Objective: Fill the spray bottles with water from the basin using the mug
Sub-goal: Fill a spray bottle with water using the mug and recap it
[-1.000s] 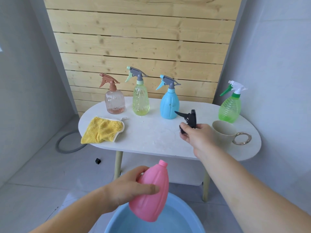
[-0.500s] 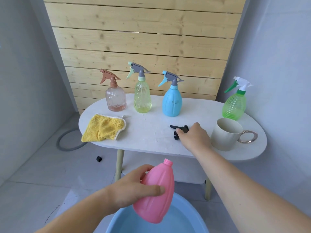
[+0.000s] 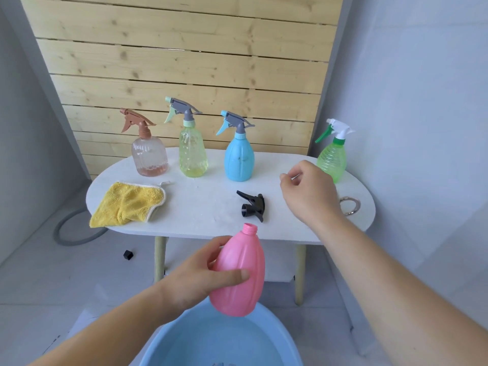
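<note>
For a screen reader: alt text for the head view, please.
Left hand holds an uncapped pink bottle above a blue basin. Right hand hovers over a table near a black spray head; four capped spray bottles stand behind.

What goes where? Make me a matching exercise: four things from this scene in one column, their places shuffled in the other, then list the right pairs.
Things
1. pink bottle
2. black spray head
3. yellow cloth
4. green spray bottle

Places
A. on the left end of the table
B. gripped by the left hand above the basin
C. standing at the table's right end
D. lying on the table in front of the blue spray bottle

Pairs: 1-B, 2-D, 3-A, 4-C
</note>
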The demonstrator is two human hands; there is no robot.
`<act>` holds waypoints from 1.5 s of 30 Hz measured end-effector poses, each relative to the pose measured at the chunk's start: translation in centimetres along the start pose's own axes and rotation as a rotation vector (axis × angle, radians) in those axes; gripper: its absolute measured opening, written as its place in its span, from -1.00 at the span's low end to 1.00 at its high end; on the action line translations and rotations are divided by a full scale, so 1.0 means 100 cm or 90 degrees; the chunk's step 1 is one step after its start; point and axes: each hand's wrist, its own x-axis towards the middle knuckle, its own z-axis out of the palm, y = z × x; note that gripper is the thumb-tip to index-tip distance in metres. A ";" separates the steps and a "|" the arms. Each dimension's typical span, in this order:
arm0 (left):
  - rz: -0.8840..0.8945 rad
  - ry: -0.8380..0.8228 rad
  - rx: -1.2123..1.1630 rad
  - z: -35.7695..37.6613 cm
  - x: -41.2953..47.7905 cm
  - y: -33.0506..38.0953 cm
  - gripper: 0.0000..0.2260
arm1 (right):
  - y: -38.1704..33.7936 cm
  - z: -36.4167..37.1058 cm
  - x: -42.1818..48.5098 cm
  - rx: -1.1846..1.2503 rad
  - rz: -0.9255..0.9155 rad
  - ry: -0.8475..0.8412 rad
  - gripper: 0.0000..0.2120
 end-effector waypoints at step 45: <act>-0.046 -0.005 0.133 -0.016 -0.057 -0.060 -0.32 | 0.074 0.008 -0.122 0.300 0.289 -0.445 -0.75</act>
